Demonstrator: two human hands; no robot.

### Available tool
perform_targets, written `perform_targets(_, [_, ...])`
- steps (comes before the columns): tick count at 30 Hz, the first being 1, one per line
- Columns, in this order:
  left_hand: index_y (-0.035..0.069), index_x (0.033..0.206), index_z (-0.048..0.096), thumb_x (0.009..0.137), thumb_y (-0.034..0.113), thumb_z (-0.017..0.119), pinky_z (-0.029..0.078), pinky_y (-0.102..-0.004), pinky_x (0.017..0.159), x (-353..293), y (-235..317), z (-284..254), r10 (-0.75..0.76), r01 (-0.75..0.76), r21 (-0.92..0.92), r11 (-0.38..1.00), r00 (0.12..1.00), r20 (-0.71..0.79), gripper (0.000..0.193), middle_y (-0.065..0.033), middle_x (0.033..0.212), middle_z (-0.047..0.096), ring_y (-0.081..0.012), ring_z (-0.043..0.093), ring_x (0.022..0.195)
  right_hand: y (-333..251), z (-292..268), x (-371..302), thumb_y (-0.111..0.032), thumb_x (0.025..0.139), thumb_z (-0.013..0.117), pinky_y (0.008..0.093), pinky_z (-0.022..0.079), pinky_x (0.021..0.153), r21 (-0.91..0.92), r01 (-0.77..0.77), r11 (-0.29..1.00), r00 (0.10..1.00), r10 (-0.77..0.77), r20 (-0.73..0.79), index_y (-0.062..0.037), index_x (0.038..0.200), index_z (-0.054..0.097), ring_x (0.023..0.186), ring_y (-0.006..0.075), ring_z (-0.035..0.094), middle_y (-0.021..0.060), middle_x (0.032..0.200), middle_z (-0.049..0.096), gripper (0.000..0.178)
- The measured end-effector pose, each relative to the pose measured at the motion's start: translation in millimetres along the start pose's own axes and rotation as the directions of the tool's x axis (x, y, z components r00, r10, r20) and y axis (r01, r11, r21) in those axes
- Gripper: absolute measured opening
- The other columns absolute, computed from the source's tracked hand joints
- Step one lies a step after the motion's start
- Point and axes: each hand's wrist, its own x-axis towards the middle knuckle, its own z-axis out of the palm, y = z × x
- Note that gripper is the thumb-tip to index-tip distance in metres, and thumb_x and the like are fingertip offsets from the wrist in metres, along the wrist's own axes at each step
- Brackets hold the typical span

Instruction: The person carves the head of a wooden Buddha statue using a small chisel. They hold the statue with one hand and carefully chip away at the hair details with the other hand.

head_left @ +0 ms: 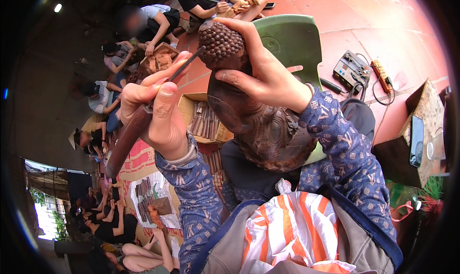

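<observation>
A dark wooden seated figure (268, 135) with a knobbly, beaded head leans across my lap. My right hand (261, 68) wraps round the back and side of its head, thumb below the beaded part. In my left hand (160, 108) is a carving chisel (129, 142), its thick brown handle lying across the palm and its thin dark blade pinched by the fingers. The blade's tip meets, or nearly meets, the left side of the beaded head; I cannot tell which.
A box of chisels (205, 120) stands beyond the figure, near a green plastic chair (292, 39). To the right are an electric control box (352, 70), an orange power strip (381, 76) and a wooden block with a phone (416, 140). Several people sit carving at the left and far side.
</observation>
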Motion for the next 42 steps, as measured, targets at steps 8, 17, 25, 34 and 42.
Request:
perform_targets(8, [0.000,0.090,0.041,0.087,-0.007,0.057,0.052,-0.0481,0.091,-29,-10,30,0.057,-0.037,0.242,0.970,0.996,-0.075,0.018,-0.0375,0.104,0.059,-0.0445,0.060,0.106,4,-1,-3,-0.005,0.080,0.068,0.0376,0.041,0.097,-0.006,-0.025,1.000,1.000,0.025,-0.004,-0.0025,0.137,0.027,0.116,0.0331,0.051,0.0211,0.122,0.048,0.070])
perform_targets(17, [0.001,0.092,0.039,0.088,-0.007,0.056,0.048,-0.0510,0.095,-26,-18,18,0.082,-0.088,0.202,0.975,0.996,0.039,0.019,-0.0383,0.107,0.057,-0.0457,0.057,0.110,5,1,-2,-0.005,0.080,0.067,0.0377,0.041,0.096,0.015,-0.008,1.000,1.000,0.008,-0.004,-0.0027,0.137,0.027,0.114,0.0338,0.052,0.0225,0.121,0.048,0.070])
perform_targets(25, [0.001,0.094,0.041,0.087,-0.009,0.056,0.048,-0.0487,0.094,-18,-10,5,0.035,-0.072,0.224,0.972,0.986,0.164,0.019,-0.0373,0.108,0.058,-0.0446,0.058,0.108,2,0,-2,-0.006,0.080,0.068,0.0372,0.042,0.095,-0.025,-0.001,1.000,1.000,0.001,-0.012,-0.0028,0.137,0.029,0.113,0.0329,0.053,0.0222,0.121,0.048,0.068])
perform_targets(34, [-0.001,0.085,0.049,0.081,-0.014,0.059,0.052,-0.0395,0.088,19,27,11,-0.151,-0.012,0.476,0.879,0.941,0.302,0.016,-0.0294,0.099,0.065,-0.0357,0.065,0.100,2,-1,-1,-0.003,0.079,0.067,0.0366,0.042,0.095,-0.029,0.027,0.999,0.999,-0.028,-0.024,-0.0040,0.137,0.029,0.112,0.0317,0.054,0.0204,0.118,0.051,0.069])
perform_targets(42, [-0.002,0.080,0.048,0.083,-0.010,0.057,0.050,-0.0333,0.088,62,57,22,-0.453,0.043,0.682,0.730,0.777,0.436,0.012,-0.0282,0.099,0.065,-0.0271,0.065,0.099,1,3,-2,-0.003,0.078,0.067,0.0374,0.043,0.094,0.012,-0.015,1.000,0.999,0.016,-0.036,-0.0045,0.137,0.029,0.111,0.0332,0.054,0.0213,0.117,0.051,0.070])
